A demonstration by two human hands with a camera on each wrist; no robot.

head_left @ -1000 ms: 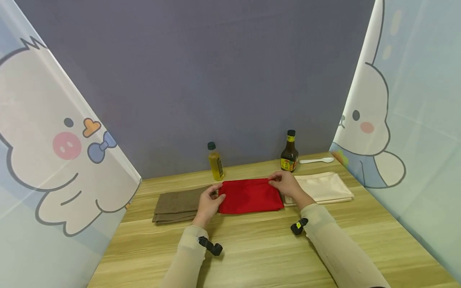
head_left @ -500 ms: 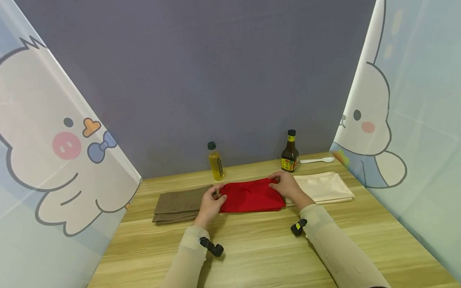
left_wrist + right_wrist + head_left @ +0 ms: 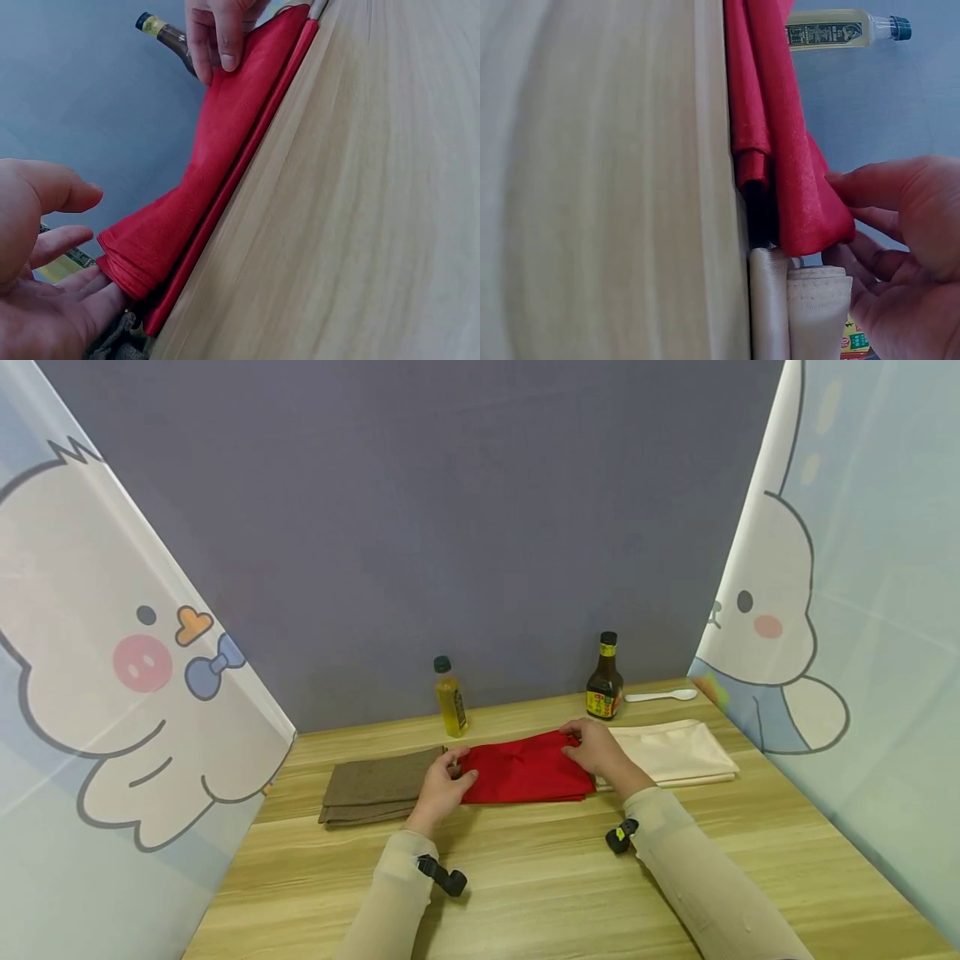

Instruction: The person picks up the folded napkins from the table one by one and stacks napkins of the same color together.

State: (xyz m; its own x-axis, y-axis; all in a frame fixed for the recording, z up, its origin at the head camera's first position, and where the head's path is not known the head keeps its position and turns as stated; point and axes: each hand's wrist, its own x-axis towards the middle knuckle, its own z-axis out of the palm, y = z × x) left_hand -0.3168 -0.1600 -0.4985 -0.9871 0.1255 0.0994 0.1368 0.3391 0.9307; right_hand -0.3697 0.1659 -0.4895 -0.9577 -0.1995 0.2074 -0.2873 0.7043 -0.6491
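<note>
A folded red cloth (image 3: 517,770) lies in the middle of the table, its upper layers raised off the lower fold in both wrist views. At its right end my right hand (image 3: 600,753) pinches the far corner, thumb on the top and fingers beneath. My left hand (image 3: 438,789) is at the left end. Its fingers (image 3: 97,296) reach under the cloth's edge, while the thumb stands away from the fabric. To the left lies a folded brown cloth (image 3: 375,783), partly behind the left hand. A folded cream cloth (image 3: 675,752) lies to the right, beside the right hand.
Behind the cloths stand a yellow oil bottle (image 3: 451,702) with a green cap and a dark sauce bottle (image 3: 604,681). A white spoon (image 3: 662,696) lies at the back right. A grey panel (image 3: 480,527) closes off the wooden table's (image 3: 540,885) back.
The red cloth's right far corner has risen slightly in the right hand, and its surface has creased. My left thumb has come away from the cloth's left edge.
</note>
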